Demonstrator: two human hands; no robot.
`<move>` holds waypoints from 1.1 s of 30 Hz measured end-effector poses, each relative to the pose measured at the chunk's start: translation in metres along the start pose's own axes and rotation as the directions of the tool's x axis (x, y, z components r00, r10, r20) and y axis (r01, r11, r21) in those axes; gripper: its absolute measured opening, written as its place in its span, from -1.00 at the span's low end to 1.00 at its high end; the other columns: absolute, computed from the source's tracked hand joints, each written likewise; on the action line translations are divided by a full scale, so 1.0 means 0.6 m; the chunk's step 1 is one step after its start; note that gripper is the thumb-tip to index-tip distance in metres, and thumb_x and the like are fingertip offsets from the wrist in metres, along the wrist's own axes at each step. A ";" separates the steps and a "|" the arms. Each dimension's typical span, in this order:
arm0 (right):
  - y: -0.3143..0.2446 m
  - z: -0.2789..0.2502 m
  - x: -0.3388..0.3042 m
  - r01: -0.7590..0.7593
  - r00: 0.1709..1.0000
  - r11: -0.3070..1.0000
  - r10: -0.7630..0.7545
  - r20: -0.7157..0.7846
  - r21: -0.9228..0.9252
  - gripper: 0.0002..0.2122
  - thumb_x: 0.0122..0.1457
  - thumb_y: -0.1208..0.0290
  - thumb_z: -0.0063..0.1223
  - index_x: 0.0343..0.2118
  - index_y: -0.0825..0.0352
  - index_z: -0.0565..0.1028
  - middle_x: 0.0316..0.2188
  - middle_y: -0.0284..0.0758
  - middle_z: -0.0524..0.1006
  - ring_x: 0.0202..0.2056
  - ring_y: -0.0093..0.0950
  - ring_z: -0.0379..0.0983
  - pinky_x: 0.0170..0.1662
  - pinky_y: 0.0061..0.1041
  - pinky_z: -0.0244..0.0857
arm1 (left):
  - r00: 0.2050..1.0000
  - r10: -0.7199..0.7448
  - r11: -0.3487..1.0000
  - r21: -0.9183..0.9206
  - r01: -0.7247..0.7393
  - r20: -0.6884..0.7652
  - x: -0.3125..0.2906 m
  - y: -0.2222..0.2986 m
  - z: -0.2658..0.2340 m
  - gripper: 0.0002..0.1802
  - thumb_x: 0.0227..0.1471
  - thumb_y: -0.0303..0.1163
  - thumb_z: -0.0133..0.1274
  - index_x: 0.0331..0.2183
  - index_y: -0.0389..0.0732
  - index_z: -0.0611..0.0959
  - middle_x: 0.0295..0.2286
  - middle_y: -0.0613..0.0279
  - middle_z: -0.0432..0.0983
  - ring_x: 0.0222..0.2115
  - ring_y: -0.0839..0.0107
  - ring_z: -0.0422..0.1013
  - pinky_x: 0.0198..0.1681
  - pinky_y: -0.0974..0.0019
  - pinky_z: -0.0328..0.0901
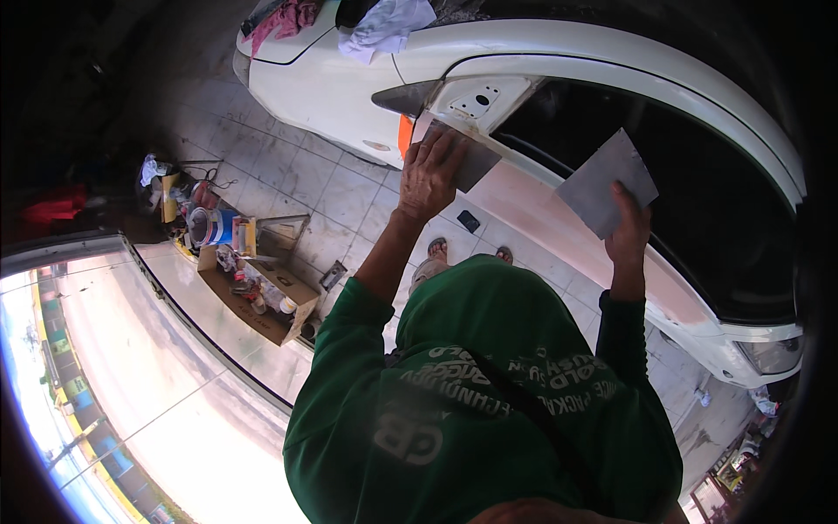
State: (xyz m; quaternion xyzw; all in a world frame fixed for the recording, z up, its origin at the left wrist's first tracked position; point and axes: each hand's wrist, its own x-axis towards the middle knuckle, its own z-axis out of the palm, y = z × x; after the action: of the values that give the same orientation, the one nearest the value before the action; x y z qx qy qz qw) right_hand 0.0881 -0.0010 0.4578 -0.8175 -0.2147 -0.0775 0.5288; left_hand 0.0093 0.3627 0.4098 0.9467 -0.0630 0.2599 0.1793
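Note:
A white car with a pinkish, patchy filler-like area along its door stands in front of me. My left hand is at the door just below the mirror mount, its fingers bent over a grey sheet that looks like sandpaper. The fingers partly hide that sheet. Farther right, my right hand pinches a second grey sheet by its lower right edge, thumb on top. This sheet is tilted in front of the dark side window. An orange piece shows beside my left fingers.
On the tiled floor to my left sit a cardboard box of small containers, a blue-and-white bucket and a metal frame. A dark flat object lies near my feet. Cloths rest on the car. Another light-coloured vehicle surface is behind left.

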 end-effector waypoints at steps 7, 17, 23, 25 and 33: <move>0.030 -0.029 -0.032 0.405 0.913 0.708 -0.340 0.224 -0.579 -0.55 0.21 0.32 0.15 0.15 0.23 0.35 0.07 -0.12 0.35 0.08 -0.19 0.35 0.06 -0.25 0.32 | 1.000 -0.023 0.999 0.025 0.023 0.004 0.005 -0.041 0.056 -0.40 -0.21 -0.57 0.06 0.01 -0.21 0.55 0.06 0.15 0.38 0.14 0.13 0.26 0.10 0.07 0.17; 0.026 -0.032 -0.029 0.263 0.965 0.874 -0.235 0.120 -0.408 -0.71 0.27 0.44 0.06 0.05 0.15 0.46 0.10 -0.02 0.36 0.07 -0.06 0.39 0.04 -0.19 0.38 | 0.997 -0.065 0.997 0.032 0.066 -0.037 -0.020 -0.033 0.048 -0.40 -0.22 -0.57 0.05 -0.01 -0.22 0.55 0.03 0.16 0.42 0.11 0.14 0.29 0.05 0.08 0.18; 0.015 -0.016 -0.024 0.292 0.956 0.816 -0.262 0.131 -0.499 -0.69 0.25 0.49 0.08 0.05 0.16 0.45 0.08 -0.03 0.40 0.06 -0.05 0.41 0.06 -0.16 0.38 | 0.996 -0.045 0.998 0.034 0.048 -0.080 0.025 -0.029 0.045 -0.53 -0.22 -0.54 0.05 -0.14 -0.22 0.59 -0.07 0.16 0.49 0.02 0.18 0.37 -0.05 0.10 0.22; 0.015 -0.017 -0.032 0.261 0.965 0.831 -0.223 0.136 -0.491 -0.69 0.25 0.48 0.07 0.06 0.16 0.45 0.09 -0.03 0.39 0.06 -0.06 0.41 0.06 -0.16 0.38 | 0.996 -0.082 0.996 0.014 0.083 -0.034 0.024 -0.031 0.045 -0.52 -0.21 -0.54 0.06 -0.11 -0.21 0.60 -0.05 0.18 0.49 0.05 0.17 0.35 0.01 0.08 0.21; 0.049 -0.022 -0.040 0.197 0.980 0.925 -0.179 0.085 -0.324 -0.68 0.24 0.47 0.09 0.06 0.13 0.46 0.10 -0.03 0.38 0.09 -0.03 0.37 0.04 -0.15 0.39 | 0.993 -0.115 0.993 0.002 0.115 0.035 -0.010 -0.036 0.032 -0.49 -0.21 -0.54 0.07 -0.08 -0.22 0.59 -0.03 0.16 0.47 0.07 0.16 0.33 0.04 0.08 0.20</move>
State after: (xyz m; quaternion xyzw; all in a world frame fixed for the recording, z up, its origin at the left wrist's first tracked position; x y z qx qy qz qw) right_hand 0.0808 -0.0297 0.4308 -0.8721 -0.2903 -0.1406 0.3680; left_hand 0.0180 0.3756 0.3848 0.9532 -0.0115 0.2323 0.1931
